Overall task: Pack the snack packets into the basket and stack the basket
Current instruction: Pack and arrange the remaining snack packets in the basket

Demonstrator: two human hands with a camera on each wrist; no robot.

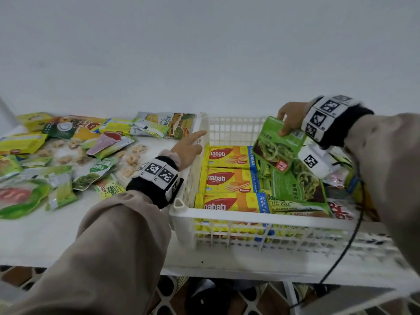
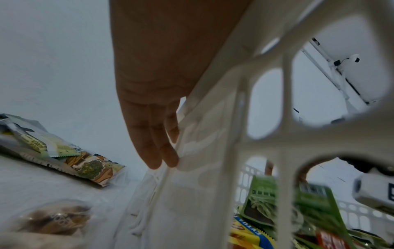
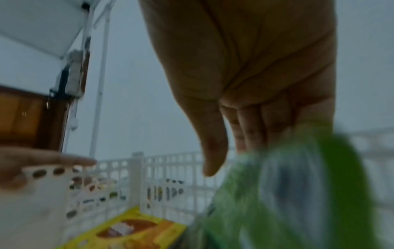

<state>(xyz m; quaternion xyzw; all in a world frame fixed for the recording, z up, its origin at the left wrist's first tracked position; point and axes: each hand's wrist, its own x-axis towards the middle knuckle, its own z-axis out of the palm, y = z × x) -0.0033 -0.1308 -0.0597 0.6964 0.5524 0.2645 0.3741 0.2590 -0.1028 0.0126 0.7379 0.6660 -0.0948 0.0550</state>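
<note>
White surface (image 1: 45, 235) carries many loose snack packets (image 1: 68, 155); basket (image 1: 227, 220) part-filled, unstacked. Right hand (image 1: 289, 119) pinches a green packet (image 1: 276, 144) over it; left hand (image 1: 189, 148), fingers straight, steadies its wall

The basket (image 1: 229, 220) is off-white moulded plastic, a smooth, faintly shiny lattice of slots. Inside it, the yellow wafer packs (image 1: 229, 179) are glossy printed film, and so is the green packet (image 1: 278, 144) above them, which catches the light along its crinkled seal. The loose packets (image 1: 68, 155) lying on the surface (image 1: 45, 242) look like the same slick foil-lined wrap, creased and reflective. The surface itself is white and matt, slightly textured like a cloth or a pressed cover. The sleeves (image 1: 118, 246) are soft beige fabric, matt, and the wristbands (image 1: 156, 180) are black knit cloth with printed white plastic tags.
</note>
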